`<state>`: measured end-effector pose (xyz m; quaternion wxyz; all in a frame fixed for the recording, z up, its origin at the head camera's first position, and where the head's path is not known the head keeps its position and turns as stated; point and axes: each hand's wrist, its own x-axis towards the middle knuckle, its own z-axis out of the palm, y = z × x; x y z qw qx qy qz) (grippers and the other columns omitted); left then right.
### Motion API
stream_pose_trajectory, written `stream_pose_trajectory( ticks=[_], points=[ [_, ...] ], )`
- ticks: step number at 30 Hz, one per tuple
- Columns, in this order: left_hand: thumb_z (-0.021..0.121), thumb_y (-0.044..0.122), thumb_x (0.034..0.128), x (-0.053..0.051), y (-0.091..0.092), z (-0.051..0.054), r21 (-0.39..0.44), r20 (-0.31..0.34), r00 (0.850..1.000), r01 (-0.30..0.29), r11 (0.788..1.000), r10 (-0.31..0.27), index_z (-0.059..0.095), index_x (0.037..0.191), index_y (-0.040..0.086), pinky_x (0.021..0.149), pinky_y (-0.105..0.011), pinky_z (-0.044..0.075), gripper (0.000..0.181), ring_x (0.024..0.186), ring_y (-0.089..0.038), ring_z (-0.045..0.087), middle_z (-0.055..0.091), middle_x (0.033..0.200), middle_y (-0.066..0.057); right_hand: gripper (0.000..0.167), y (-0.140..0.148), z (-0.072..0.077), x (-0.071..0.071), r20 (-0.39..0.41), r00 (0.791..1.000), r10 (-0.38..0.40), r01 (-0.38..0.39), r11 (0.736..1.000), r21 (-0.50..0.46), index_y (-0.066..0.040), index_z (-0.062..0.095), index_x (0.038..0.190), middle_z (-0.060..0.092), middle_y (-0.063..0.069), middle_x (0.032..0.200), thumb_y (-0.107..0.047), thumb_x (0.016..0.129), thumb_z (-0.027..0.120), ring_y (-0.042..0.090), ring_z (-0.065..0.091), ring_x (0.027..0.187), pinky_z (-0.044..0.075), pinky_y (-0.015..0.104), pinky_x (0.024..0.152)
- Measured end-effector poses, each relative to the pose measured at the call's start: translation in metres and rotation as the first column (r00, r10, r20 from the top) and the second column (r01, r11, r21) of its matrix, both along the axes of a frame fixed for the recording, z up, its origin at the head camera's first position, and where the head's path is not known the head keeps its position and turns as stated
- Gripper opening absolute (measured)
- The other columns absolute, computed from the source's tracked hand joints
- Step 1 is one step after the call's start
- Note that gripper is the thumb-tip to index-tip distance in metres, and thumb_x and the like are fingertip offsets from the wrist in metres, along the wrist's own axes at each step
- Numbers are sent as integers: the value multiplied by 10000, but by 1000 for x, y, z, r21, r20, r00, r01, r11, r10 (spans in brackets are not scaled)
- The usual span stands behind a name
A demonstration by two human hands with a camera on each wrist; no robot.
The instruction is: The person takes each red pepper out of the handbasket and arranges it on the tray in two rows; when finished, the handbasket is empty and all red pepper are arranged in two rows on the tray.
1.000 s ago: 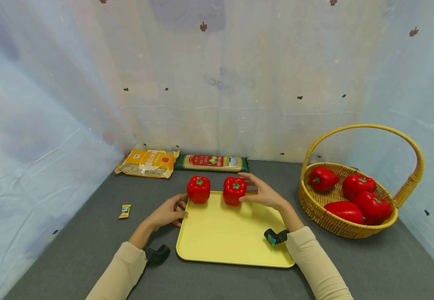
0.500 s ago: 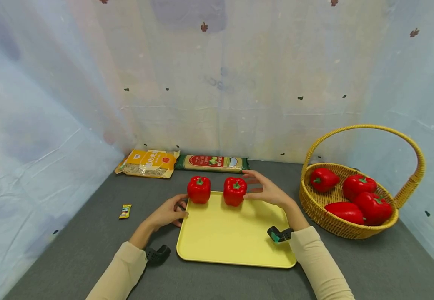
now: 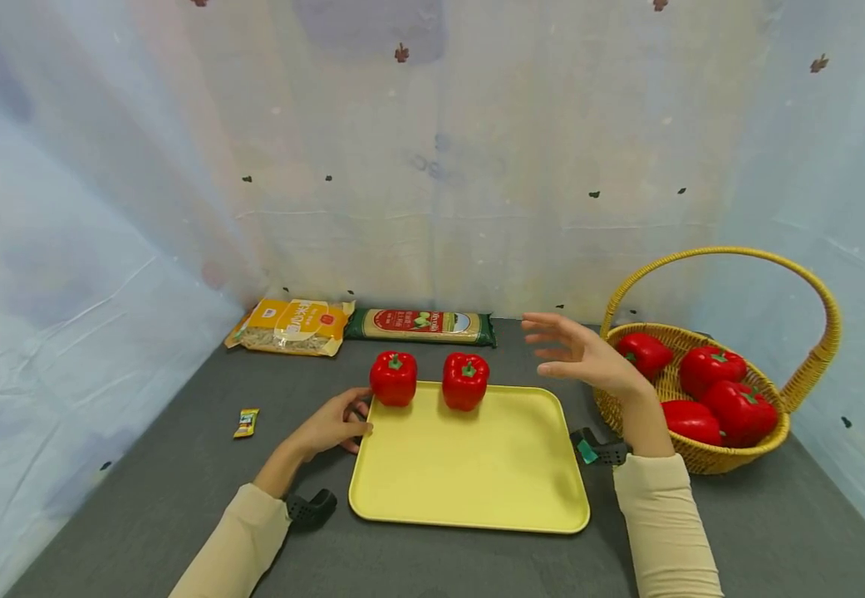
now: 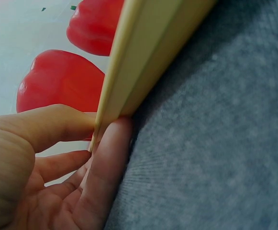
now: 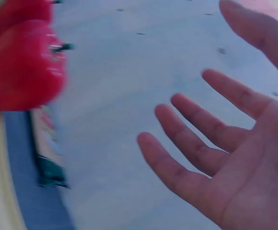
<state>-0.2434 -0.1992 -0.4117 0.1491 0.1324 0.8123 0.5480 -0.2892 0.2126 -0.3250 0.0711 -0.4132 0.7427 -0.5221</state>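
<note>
Two red bell peppers stand side by side at the far edge of the yellow tray (image 3: 469, 465), the left pepper (image 3: 393, 379) near its corner and the right pepper (image 3: 465, 382) a little along. My left hand (image 3: 333, 425) pinches the tray's left rim; in the left wrist view that hand (image 4: 67, 163) has thumb and fingers on either side of the rim (image 4: 111, 91). My right hand (image 3: 589, 357) is raised between tray and basket, holding nothing. Its fingers are spread in the right wrist view, where the hand (image 5: 234, 158) is apart from a pepper (image 5: 26, 67).
A yellow wicker basket (image 3: 649, 444) with a tall handle holds several red peppers on the right. Along the back lie an orange-and-clear food bag (image 3: 293, 326) and a green-ended packet (image 3: 420, 325). A small yellow packet (image 3: 246, 423) lies at the left.
My right hand has left the right pepper, moving up and to the right towards the basket. Both peppers, the tray and my left hand have stayed in place.
</note>
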Motion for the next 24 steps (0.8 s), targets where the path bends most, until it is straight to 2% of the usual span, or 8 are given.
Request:
stream_pose_trajectory(
  ticks=[3, 5, 10, 13, 16, 20, 23, 24],
  points=[
    [598, 13, 876, -1, -1, -2, 6, -2, 1000, 4, 1000, -4, 291, 1392, -67, 599, -340, 564, 606, 786, -216, 529, 445, 1072, -225, 642, 20, 9, 7, -37, 999, -9, 8, 1000, -9, 4, 277, 1435, 273, 205, 1461, 61, 871, 578, 401, 335, 1273, 426, 344, 999],
    [600, 10, 874, -4, -2, -7, 6, -2, 1000, 1, 1000, -1, 291, 1394, -63, 597, -340, 564, 610, 785, -223, 535, 445, 1075, -227, 615, 35, 15, 11, -55, 997, -46, 45, 999, -19, 21, 306, 1418, 307, 200, 1448, 89, 866, 566, 365, 370, 1265, 437, 281, 979],
    [612, 24, 873, -15, -6, -24, 0, -6, 1000, -8, 1000, 8, 283, 1405, -44, 589, -348, 564, 628, 779, -215, 538, 449, 1084, -212, 553, 77, 24, 21, -68, 983, -171, 168, 984, -59, 34, 372, 1381, 436, 155, 1381, 117, 863, 549, 208, 490, 1197, 475, 228, 911],
    [630, 53, 870, -19, -8, -30, -1, -7, 1000, -11, 1000, 11, 285, 1411, -22, 587, -350, 564, 646, 773, -206, 544, 452, 1088, -196, 531, 100, 29, 24, -85, 964, -251, 246, 967, -63, 48, 381, 1369, 489, 121, 1342, 116, 868, 542, 156, 531, 1148, 494, 203, 861],
    [643, 76, 866, -20, -8, -31, 10, -12, 1000, -3, 1000, 4, 285, 1412, -15, 585, -357, 564, 659, 771, -208, 550, 450, 1087, -192, 513, 120, 33, 25, -128, 917, -377, 379, 925, -15, -10, 408, 1372, 527, 29, 1303, 64, 886, 554, 101, 546, 1119, 485, 155, 830],
    [650, 85, 863, -21, -9, -31, 22, -14, 1000, 7, 1000, -6, 283, 1412, -19, 587, -367, 564, 669, 771, -212, 551, 450, 1078, -192, 517, 142, 34, 20, -168, 819, -548, 563, 824, 61, -124, 416, 1392, 514, -126, 1248, -43, 908, 579, 29, 509, 1105, 454, 97, 786],
    [652, 81, 861, -21, -9, -31, 22, -9, 1000, 4, 1000, -4, 285, 1410, -21, 587, -368, 564, 668, 769, -209, 550, 451, 1073, -188, 539, 153, 33, 15, -161, 756, -635, 652, 753, 93, -180, 387, 1412, 469, -172, 1226, -128, 916, 592, -26, 461, 1084, 430, 65, 745],
    [653, 81, 860, -21, -9, -32, 23, -8, 1000, 4, 1000, -4, 287, 1409, -21, 589, -368, 565, 668, 770, -209, 551, 452, 1074, -187, 550, 156, 33, 14, -158, 736, -658, 675, 730, 105, -192, 374, 1418, 459, -148, 1235, -155, 917, 596, -47, 447, 1068, 425, 57, 732]
  ],
)
